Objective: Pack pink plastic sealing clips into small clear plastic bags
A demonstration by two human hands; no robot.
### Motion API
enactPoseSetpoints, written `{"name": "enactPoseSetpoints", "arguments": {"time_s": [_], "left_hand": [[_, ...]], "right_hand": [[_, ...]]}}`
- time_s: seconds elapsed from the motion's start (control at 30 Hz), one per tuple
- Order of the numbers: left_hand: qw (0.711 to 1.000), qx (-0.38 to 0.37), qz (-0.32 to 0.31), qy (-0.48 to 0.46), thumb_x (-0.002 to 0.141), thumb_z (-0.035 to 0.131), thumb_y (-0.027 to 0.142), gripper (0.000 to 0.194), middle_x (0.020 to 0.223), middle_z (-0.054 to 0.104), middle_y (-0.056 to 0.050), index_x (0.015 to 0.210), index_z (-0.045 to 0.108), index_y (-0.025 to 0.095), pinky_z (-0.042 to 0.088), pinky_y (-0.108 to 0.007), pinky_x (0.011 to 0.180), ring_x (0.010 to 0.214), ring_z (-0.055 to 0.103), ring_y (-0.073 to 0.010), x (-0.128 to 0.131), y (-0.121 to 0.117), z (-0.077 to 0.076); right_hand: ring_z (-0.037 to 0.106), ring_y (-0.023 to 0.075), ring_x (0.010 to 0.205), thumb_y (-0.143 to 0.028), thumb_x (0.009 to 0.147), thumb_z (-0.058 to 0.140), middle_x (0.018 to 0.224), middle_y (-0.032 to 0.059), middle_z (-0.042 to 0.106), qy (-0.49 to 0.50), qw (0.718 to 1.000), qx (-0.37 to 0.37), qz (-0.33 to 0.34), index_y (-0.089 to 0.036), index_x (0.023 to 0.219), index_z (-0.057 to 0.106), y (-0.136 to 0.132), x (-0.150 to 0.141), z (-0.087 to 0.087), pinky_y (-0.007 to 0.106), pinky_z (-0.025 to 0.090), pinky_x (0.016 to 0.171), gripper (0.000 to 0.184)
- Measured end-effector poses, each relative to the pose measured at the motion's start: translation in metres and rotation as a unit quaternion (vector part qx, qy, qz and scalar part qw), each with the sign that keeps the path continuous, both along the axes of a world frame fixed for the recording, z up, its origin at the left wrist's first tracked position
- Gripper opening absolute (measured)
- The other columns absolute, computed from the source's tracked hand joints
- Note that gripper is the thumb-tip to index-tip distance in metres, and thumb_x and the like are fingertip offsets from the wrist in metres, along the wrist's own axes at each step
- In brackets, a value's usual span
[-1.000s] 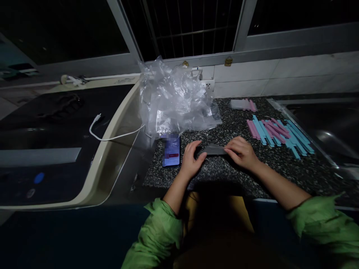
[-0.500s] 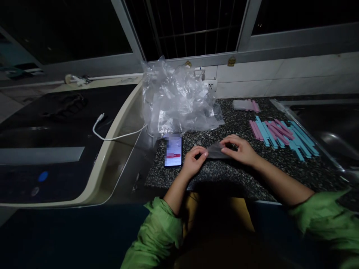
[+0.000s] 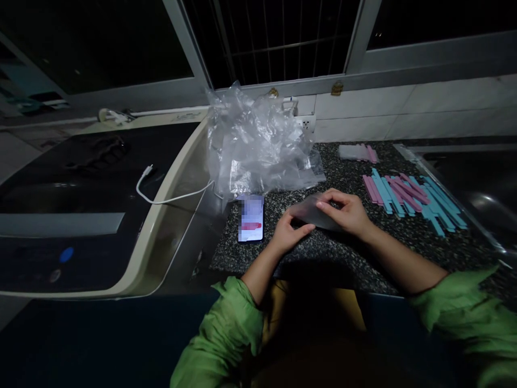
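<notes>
A small translucent plastic bag (image 3: 312,212) is stretched between my two hands just above the speckled countertop. My left hand (image 3: 286,234) grips its left side, the fingers partly hidden behind the film and the thumb along the near edge. On the other side, my right hand (image 3: 350,215) is closed on the bag, pinching it between thumb and fingers. Whether anything is inside the bag I cannot make out. Right of my right hand lie loose pink strips (image 3: 404,189) and light blue strips (image 3: 443,207), several of each.
A heap of crumpled clear plastic bags (image 3: 262,148) fills the back of the counter (image 3: 238,258). A lit phone (image 3: 251,218) lies left of my hands. Behind the strips sits a small stack of film with pink strips (image 3: 357,153). A washing machine (image 3: 133,258) with a white cable (image 3: 177,199) stands left; a sink (image 3: 484,188) is right.
My left hand has moved right, closer to my right hand, and reaches further behind the bag. More of the bag's surface now shows. The view has shifted slightly.
</notes>
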State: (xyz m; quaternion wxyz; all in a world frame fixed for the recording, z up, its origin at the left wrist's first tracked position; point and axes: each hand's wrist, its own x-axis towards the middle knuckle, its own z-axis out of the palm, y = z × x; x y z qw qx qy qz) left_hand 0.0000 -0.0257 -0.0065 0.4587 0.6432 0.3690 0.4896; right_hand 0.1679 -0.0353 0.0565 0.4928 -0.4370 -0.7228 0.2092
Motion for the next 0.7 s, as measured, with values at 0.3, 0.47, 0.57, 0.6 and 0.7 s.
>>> {"name": "enactPoseSetpoints", "arguments": {"time_s": [0.3,0.47,0.57,0.6,0.7], "left_hand": [[0.994,-0.072,-0.081,-0.007,0.061,0.074,0.037,0.029,0.084,0.069,-0.007,0.075,0.065,0.013,0.045,-0.035,0.084,0.081,0.06,-0.0185,0.015,0.01,0.0],[0.987,-0.091,-0.134,-0.016,0.06,0.073,0.044,0.033,0.073,0.065,-0.003,0.069,0.064,0.014,0.045,-0.031,0.078,0.075,0.058,-0.0169,0.003,0.008,0.008],[0.958,-0.175,-0.227,-0.022,0.055,0.075,0.052,0.044,0.071,0.065,-0.003,0.073,0.066,0.013,0.045,-0.03,0.073,0.069,0.058,-0.0152,-0.002,0.002,0.015],[0.948,-0.194,-0.25,-0.02,0.053,0.076,0.053,0.046,0.072,0.066,-0.003,0.074,0.066,0.012,0.045,-0.03,0.074,0.07,0.059,-0.0153,-0.003,0.0,0.017],[0.931,-0.223,-0.29,-0.017,0.049,0.078,0.053,0.048,0.074,0.068,-0.004,0.074,0.067,0.013,0.045,-0.031,0.077,0.072,0.061,-0.0163,-0.002,-0.003,0.02]], "right_hand": [[0.056,0.015,0.069,-0.044,0.074,0.062,0.071,0.002,0.062,0.066,0.997,0.002,-0.04,-0.019,0.069,0.06,0.0,-0.003,0.014,0.029,0.046,0.066,0.026],[0.052,0.0118,0.06,-0.04,0.072,0.064,0.064,-0.0008,0.057,0.097,0.993,-0.008,-0.065,-0.019,0.064,0.058,0.001,0.002,0.014,0.026,0.044,0.06,0.024],[0.05,0.011,0.057,-0.043,0.071,0.065,0.061,-0.0012,0.057,0.119,0.99,-0.034,-0.07,-0.019,0.063,0.059,0.002,0.006,0.013,0.025,0.043,0.056,0.026],[0.05,0.0112,0.057,-0.044,0.07,0.065,0.062,-0.001,0.058,0.126,0.989,-0.042,-0.071,-0.019,0.064,0.059,0.002,0.008,0.012,0.025,0.043,0.055,0.027],[0.052,0.0123,0.057,-0.047,0.068,0.067,0.063,-0.0002,0.06,0.134,0.986,-0.061,-0.078,-0.019,0.065,0.061,0.002,0.009,0.006,0.025,0.043,0.055,0.029]]}}
